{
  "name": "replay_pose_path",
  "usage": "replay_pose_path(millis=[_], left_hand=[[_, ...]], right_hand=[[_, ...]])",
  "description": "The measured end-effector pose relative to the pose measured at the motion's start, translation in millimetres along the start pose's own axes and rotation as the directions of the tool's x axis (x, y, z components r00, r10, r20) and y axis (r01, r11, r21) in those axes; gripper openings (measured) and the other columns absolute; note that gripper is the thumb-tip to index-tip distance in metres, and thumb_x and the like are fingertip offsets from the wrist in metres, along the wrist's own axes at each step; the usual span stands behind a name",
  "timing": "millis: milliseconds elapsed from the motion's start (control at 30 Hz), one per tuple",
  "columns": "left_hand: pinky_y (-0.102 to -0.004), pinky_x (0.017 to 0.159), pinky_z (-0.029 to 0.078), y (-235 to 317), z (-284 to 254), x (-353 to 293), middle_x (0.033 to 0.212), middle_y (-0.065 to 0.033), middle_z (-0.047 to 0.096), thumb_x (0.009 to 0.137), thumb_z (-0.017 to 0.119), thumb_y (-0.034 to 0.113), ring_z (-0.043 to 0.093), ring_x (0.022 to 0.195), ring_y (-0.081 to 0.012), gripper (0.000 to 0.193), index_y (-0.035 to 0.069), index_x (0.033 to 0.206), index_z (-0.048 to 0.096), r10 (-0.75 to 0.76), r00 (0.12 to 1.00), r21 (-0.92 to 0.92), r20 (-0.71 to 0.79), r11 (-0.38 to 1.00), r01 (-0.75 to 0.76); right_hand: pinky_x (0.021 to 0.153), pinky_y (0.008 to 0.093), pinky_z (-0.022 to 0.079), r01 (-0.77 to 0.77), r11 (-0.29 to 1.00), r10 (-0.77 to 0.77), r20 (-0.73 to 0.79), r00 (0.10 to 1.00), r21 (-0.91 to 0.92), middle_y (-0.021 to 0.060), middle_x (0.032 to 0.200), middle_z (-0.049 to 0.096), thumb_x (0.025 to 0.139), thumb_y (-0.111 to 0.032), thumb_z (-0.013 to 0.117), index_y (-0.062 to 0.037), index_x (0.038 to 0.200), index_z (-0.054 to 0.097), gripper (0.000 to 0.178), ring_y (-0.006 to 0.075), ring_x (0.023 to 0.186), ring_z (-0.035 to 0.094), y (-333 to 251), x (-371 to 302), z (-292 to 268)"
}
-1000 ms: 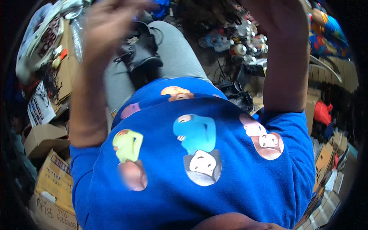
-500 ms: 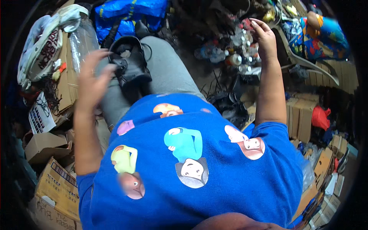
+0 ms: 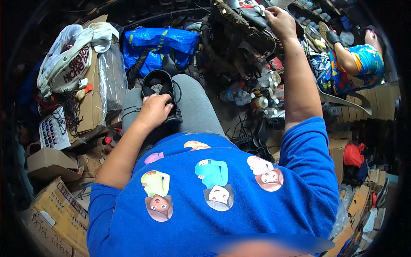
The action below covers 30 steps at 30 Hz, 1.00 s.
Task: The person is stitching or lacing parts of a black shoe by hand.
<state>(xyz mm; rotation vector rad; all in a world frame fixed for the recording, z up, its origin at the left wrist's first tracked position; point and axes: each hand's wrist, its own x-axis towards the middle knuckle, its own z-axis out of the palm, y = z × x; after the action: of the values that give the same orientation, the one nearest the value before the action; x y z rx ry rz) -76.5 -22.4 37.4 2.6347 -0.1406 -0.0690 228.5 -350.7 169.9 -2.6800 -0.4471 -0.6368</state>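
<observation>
A black lace-up shoe point(image 3: 156, 81) rests on my lap, its opening facing away from me and a loose lace hanging at each side. My left hand point(image 3: 156, 110) lies over the shoe's front with the fingers curled onto it. At the upper right, my right arm is stretched far forward. The fingers of my right hand point(image 3: 281, 23) are pinched together beside a small whitish item point(image 3: 261, 9) over a dark, cluttered work surface point(image 3: 252, 19). What they hold is too small to make out.
Several bottles point(image 3: 259, 102) stand on the floor right of my knees. A blue bag point(image 3: 160, 45) lies beyond my legs. Cardboard boxes point(image 3: 51, 165) and a white bag point(image 3: 79, 60) are at the left. Another person point(image 3: 357, 64) in a colourful shirt sits at the far right.
My left hand has come from the left onto the shoe and curled over it. The right hand has reached farther forward and its fingers have closed. The view has tilted up.
</observation>
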Motion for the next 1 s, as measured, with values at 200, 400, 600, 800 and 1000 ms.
replay_pose_path(millis=[200, 400, 600, 800, 1000], left_hand=[[-0.0436, 0.070, 0.045, 1.3, -14.5, -3.3, 0.078, -0.0136, 0.062, 0.079, 0.064, 0.015, 0.057, 0.077, -0.0345, 0.010, 0.005, 0.083, 0.063, 0.156, 0.969, 0.087, -0.190, 0.986, -0.141], [-0.0419, 0.068, 0.043, -18.2, -7.5, -19.5, 0.073, -0.0132, 0.058, 0.080, 0.064, 0.015, 0.056, 0.074, -0.0325, 0.012, 0.003, 0.078, 0.064, 0.118, 0.960, -0.047, -0.252, 0.990, -0.133], [-0.0407, 0.067, 0.044, -20.6, -16.8, -36.9, 0.073, -0.0146, 0.057, 0.080, 0.065, 0.014, 0.057, 0.073, -0.0328, 0.012, 0.002, 0.080, 0.065, -0.038, 0.977, -0.118, -0.210, 0.993, 0.014], [-0.0369, 0.064, 0.046, -24.7, -14.5, -27.0, 0.075, -0.0142, 0.058, 0.078, 0.067, 0.014, 0.059, 0.071, -0.0302, 0.012, 0.004, 0.084, 0.067, -0.080, 0.976, -0.259, -0.204, 0.965, 0.025], [-0.0279, 0.058, 0.043, -33.1, 12.6, -22.0, 0.072, -0.0074, 0.058, 0.079, 0.069, 0.013, 0.054, 0.063, -0.0146, 0.012, 0.001, 0.082, 0.066, -0.191, 0.938, -0.549, -0.290, 0.836, 0.000]], right_hand=[[0.085, 0.0405, 0.048, 0.194, 0.946, -0.236, -0.141, 0.961, -0.259, 0.0080, 0.110, 0.063, 0.087, -0.042, 0.061, -0.0030, 0.122, 0.053, 0.053, 0.0234, 0.101, 0.060, -11.2, -5.9, 3.1], [0.077, 0.0361, 0.050, -0.076, 0.974, 0.019, 0.258, 0.966, 0.212, 0.0162, 0.089, 0.067, 0.082, -0.034, 0.063, -0.0069, 0.094, 0.067, 0.030, 0.0311, 0.084, 0.065, -16.1, -124.2, 49.5], [0.092, 0.0425, 0.046, -0.198, 0.927, 0.350, 0.543, 0.764, -0.318, 0.0192, 0.114, 0.061, 0.083, -0.039, 0.052, -0.0157, 0.122, 0.057, 0.046, 0.0364, 0.105, 0.059, 14.3, -134.9, 122.8], [0.073, 0.0403, 0.049, 0.042, 0.984, 0.059, 0.540, 0.840, -0.172, 0.0154, 0.100, 0.065, 0.078, -0.018, 0.058, -0.0203, 0.143, 0.030, 0.071, 0.0275, 0.082, 0.063, 111.1, -139.6, 189.4], [0.047, 0.0320, 0.036, -0.417, 0.880, 0.443, 0.705, 0.554, -0.226, 0.0033, 0.066, 0.059, 0.077, -0.027, 0.064, -0.0059, 0.081, 0.066, 0.022, 0.0146, 0.051, 0.049, 94.6, -126.5, 124.6]])
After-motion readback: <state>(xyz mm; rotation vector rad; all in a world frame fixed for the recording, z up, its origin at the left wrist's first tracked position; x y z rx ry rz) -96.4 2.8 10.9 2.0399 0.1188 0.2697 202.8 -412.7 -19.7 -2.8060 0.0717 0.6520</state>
